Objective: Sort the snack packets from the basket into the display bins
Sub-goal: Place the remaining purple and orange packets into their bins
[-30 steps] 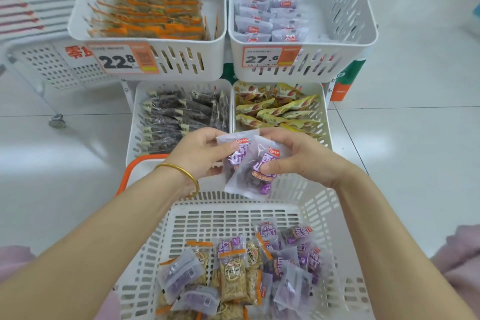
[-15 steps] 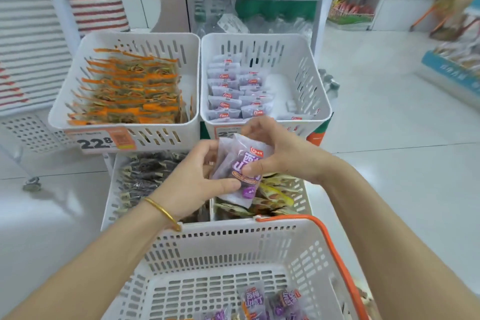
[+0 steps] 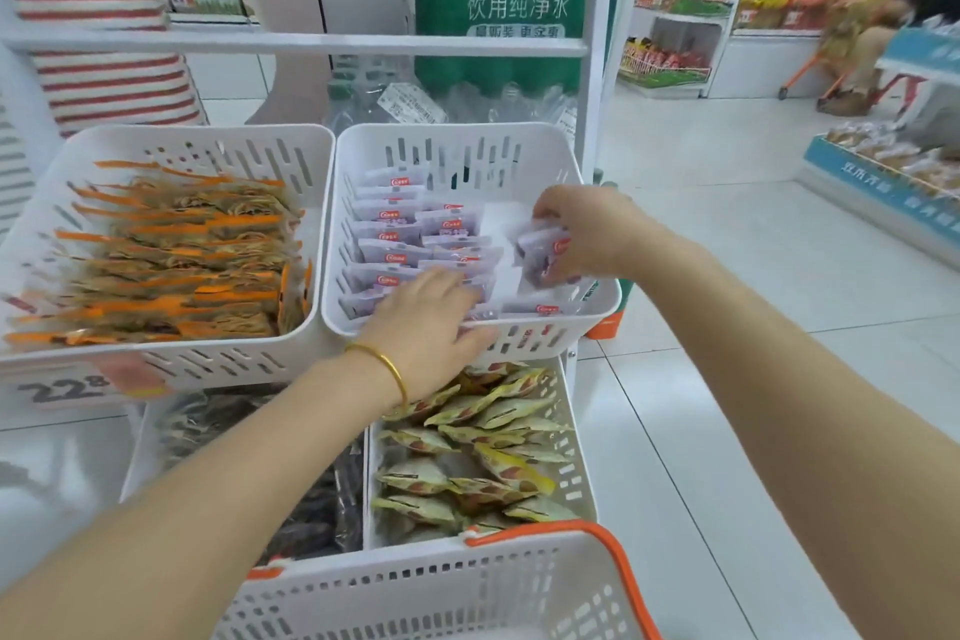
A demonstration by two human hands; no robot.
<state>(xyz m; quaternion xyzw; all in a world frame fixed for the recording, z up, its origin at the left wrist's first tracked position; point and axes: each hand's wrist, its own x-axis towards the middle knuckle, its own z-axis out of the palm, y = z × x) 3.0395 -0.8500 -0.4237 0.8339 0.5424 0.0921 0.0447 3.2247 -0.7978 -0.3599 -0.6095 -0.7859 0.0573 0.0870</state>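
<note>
My right hand (image 3: pixel 587 234) is pinching the purple packets (image 3: pixel 540 252), likely light and slippery, by their edges at the bin's (image 3: pixel 467 133) right edge; my left hand (image 3: pixel 423 322) is lying flat, fingers straight.

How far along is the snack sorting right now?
Done: rows of purple packets already stand in the top right bin. In hand: the right hand holds another bunch over its bare side; the left hand rests on the rows. Left: unclear, the basket's inside is out of view.

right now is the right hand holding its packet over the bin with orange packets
No, the right hand holds a packet over the upper right bin, beside the purple packets.
</note>
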